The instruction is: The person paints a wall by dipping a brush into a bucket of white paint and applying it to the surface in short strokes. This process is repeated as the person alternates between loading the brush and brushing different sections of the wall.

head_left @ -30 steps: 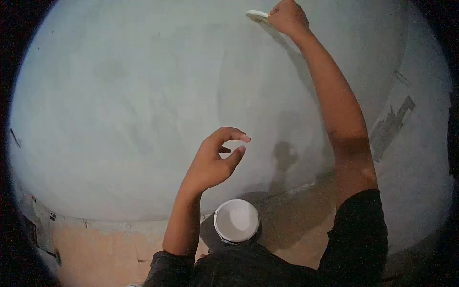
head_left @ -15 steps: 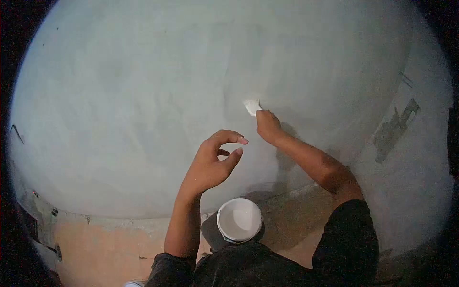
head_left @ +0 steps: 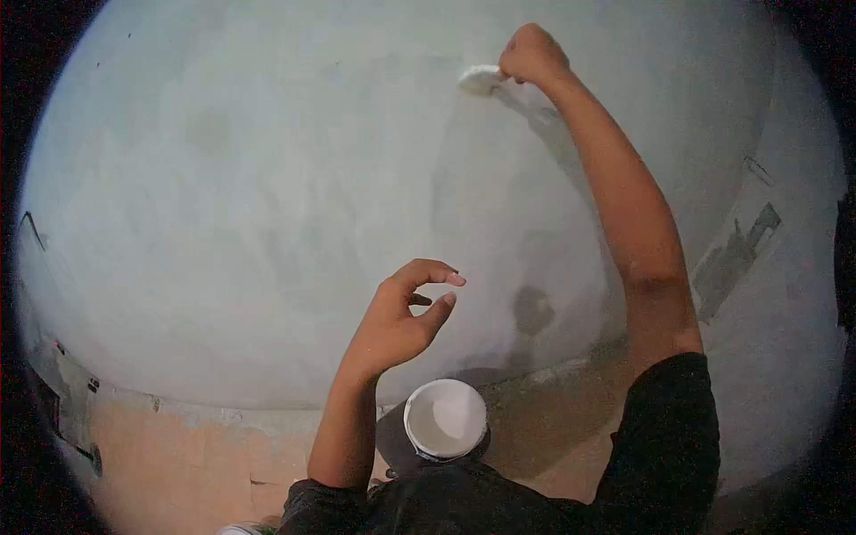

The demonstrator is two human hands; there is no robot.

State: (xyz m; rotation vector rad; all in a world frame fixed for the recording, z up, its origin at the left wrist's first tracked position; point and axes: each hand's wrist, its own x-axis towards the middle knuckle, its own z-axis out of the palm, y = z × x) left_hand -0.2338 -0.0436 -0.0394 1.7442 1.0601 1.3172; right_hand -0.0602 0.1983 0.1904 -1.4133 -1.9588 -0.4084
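Note:
My right hand (head_left: 535, 55) is raised high on the wall with its fingers wrapped round a paintbrush (head_left: 480, 80). The white bristles point left and lie at the wall's surface; the handle is mostly hidden in my fist. My left hand (head_left: 406, 312) hovers in front of the lower wall, fingers curved and thumb apart, with nothing between them. Just below it stands a white paint bucket (head_left: 446, 419), its inside coated white. The wall (head_left: 303, 178) is pale grey-white with uneven, streaky patches.
A tan floor (head_left: 178, 455) runs along the wall's foot. To the right, an adjoining wall has a rough grey patch (head_left: 736, 259). Dark fittings (head_left: 94, 455) are at the lower left. Part of a shoe (head_left: 241, 529) shows at the bottom edge.
My right hand has swept upward along the wall with the paintbrush, and the arm is now stretched out. My left hand has kept its curved pose, slightly lower in view.

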